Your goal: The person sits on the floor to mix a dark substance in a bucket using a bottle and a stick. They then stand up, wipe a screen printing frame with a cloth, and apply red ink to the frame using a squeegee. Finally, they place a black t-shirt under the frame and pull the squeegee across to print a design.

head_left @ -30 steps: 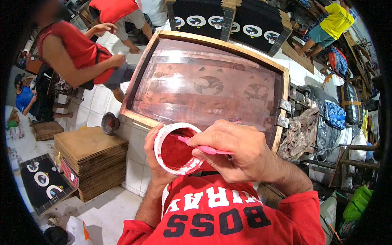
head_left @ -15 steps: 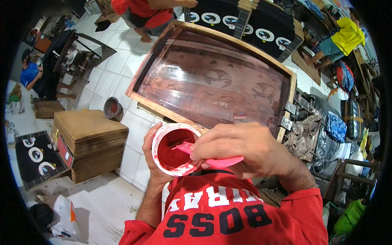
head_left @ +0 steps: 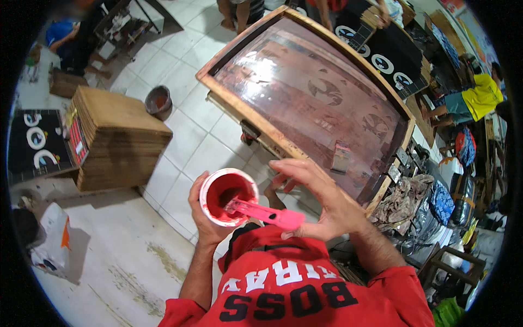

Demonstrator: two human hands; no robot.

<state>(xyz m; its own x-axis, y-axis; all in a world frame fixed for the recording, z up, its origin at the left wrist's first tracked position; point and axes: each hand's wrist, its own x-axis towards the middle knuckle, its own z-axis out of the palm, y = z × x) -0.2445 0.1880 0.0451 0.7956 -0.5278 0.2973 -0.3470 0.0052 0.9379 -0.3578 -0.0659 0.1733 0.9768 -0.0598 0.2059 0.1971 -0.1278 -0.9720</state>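
In the head view, the left hand (head_left: 205, 222) is wrapped around the outside of a white tub (head_left: 205, 204), its mouth tipped up toward the camera, while the right hand (head_left: 321, 200) is spread, fingers lifted clear of a pink stick (head_left: 272, 215); its thumb lies by the handle's end, though whether it touches I cannot tell. Working the stick in the tub well would, I judge, call for a firm left-hand hold, a fresh grip low on the handle, slow strokes along the wall and bottom, and a wipe on the rim against drips. The tub is in front of the red shirt (head_left: 267, 245), near but apart from the wooden frame (head_left: 245, 112). Inside, its wall is coated glossy red, the bottom is shadowed, and red smears mark the pale rim. The stick leans over the rim, bright pink and flat, dark spots along it, its lower end smeared inside the tub.
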